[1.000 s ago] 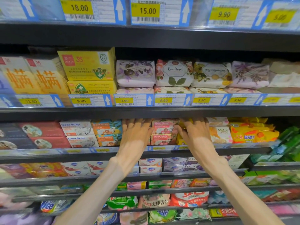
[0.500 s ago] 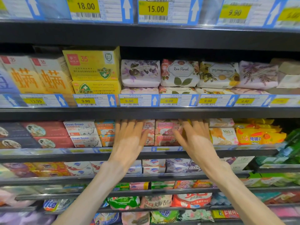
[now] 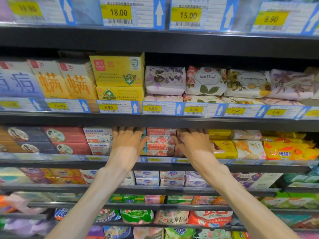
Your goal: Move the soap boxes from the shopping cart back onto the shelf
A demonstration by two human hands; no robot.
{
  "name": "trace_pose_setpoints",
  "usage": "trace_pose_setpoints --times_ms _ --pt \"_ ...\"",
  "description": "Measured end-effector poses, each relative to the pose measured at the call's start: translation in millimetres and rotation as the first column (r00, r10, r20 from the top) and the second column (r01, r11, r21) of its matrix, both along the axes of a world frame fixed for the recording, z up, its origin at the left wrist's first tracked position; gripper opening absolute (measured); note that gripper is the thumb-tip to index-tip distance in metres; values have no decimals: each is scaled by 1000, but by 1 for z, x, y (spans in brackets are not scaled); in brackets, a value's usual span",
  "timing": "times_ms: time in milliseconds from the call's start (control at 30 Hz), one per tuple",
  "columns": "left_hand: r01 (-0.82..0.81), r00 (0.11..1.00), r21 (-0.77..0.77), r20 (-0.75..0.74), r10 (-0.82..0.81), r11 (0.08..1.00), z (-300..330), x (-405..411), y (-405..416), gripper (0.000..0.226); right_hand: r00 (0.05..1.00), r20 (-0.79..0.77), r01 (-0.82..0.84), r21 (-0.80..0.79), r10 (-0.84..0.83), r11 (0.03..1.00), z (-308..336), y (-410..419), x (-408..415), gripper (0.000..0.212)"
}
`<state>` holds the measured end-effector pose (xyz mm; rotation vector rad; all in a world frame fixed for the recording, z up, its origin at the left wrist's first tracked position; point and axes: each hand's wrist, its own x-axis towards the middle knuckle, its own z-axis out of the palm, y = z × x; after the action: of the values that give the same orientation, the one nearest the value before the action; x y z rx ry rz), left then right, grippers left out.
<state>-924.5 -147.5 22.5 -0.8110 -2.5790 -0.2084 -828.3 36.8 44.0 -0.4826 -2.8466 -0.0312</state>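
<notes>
While both hands, left (image 3: 126,145) and right (image 3: 195,145), press flat with straight fingers, the soap boxes (image 3: 160,142) sit stacked between them on the shelf (image 3: 51,158), about 12 o'clock. Probably light, stiff cardboard, so I'd squeeze the short sides.

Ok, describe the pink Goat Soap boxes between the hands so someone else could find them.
Find the dark shelf with yellow 9.90 tags. Just beneath it, between the left hand and right hand, stand two stacked pink cardboard Goat Soap boxes. The Goat Soap boxes left of the hands are white with blue lettering; these are pink.
</notes>
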Motion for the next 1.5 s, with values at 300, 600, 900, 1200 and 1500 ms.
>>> trace_pose_setpoints --times_ms 300,600,900,1200,1500 --pt "-7 997 -27 77 9 1000 4 2 1 40 994 99 42 -49 -37 998 10 -4 3 43" --pt "9 1000 7 -10 -9 1000 -3 0 0 32 997 67 51 -45 -48 998 8 -6 3 40" --pt "86 989 63 -128 -78 994 -16 -2 -7 38 991 -127 43 61 -35 997 -5 -6 -2 22" --pt "158 983 125 -116 -143 980 -14 13 -28 55 936 -325 -83 165 133 983 -22 -10 23 38" --pt "280 960 116 -66 -273 953 -29 52 -57 43 938 -251 -211 133 239 968 -35 -36 51 48"
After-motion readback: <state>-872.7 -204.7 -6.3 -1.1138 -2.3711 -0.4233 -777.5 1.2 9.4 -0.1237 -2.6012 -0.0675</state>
